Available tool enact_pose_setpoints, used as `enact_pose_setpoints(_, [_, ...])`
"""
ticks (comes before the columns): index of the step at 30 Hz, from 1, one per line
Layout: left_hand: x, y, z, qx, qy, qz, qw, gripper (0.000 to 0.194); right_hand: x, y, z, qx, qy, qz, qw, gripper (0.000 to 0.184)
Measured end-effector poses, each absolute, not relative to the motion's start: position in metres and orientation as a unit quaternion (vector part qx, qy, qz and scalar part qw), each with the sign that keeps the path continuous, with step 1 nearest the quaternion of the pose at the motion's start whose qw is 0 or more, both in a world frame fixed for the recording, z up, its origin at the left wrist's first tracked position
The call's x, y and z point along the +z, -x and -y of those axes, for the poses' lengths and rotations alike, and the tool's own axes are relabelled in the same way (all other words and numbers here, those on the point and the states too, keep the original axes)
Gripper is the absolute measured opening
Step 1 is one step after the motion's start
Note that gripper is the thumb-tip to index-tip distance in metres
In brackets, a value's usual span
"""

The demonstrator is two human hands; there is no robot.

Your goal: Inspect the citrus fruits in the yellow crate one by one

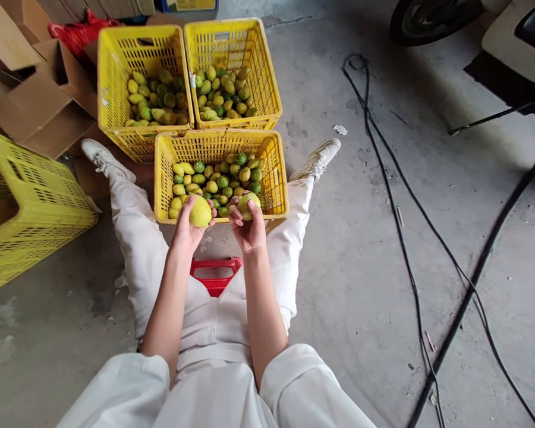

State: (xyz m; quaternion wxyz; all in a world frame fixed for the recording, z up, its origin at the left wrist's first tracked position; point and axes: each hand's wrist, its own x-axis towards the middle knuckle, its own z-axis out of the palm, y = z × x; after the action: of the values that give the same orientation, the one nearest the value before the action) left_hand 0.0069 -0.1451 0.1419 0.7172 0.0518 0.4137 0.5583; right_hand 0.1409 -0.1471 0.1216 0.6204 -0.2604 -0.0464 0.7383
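Observation:
My left hand (pixel 188 226) is closed around a yellow lemon (pixel 200 211), held over the near rim of a yellow plastic crate (pixel 222 135). Level with it, my right hand (pixel 251 230) grips a greener lemon (pixel 248 205). A small gap separates the two hands. Inside the near crate lie several green and yellow lemons (pixel 214 178). Behind it stand two more yellow crates, the back left crate (pixel 116 77) and the back right crate (pixel 265 77), each partly filled with lemons. My fingers hide part of each held fruit.
A larger yellow crate (pixel 40 208) stands at the left, near open cardboard boxes (pixel 40 113) and a red bag (pixel 82 32). Between my legs shows a red stool (pixel 216 285). Black cables (pixel 403 249) cross the concrete floor at right, below a parked scooter (pixel 508 44).

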Motion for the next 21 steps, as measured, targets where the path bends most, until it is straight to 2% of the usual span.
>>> enact_pose_setpoints(4, [0.143, -0.004, 0.145, 0.569, -0.06, -0.416, 0.707, 0.033, 0.122, -0.145, 0.146, 0.736, 0.285, 0.055, 0.611, 0.022])
enact_pose_setpoints(6, [0.142, -0.003, 0.145, 0.561, -0.078, -0.417, 0.711, 0.037, 0.123, -0.147, 0.144, 0.742, 0.286, 0.057, 0.604, 0.028])
enact_pose_setpoints(10, [0.137, -0.004, 0.144, 0.534, -0.084, -0.435, 0.72, 0.035, 0.125, -0.148, 0.142, 0.735, 0.302, 0.061, 0.604, 0.037])
enact_pose_setpoints(17, [0.135, -0.007, 0.143, 0.542, -0.039, -0.465, 0.699, 0.02, 0.124, -0.143, 0.147, 0.718, 0.318, 0.087, 0.613, 0.035])
enact_pose_setpoints(21, [0.139, -0.006, 0.143, 0.564, -0.037, -0.436, 0.7, 0.03, 0.126, -0.142, 0.146, 0.721, 0.329, 0.098, 0.602, 0.029])
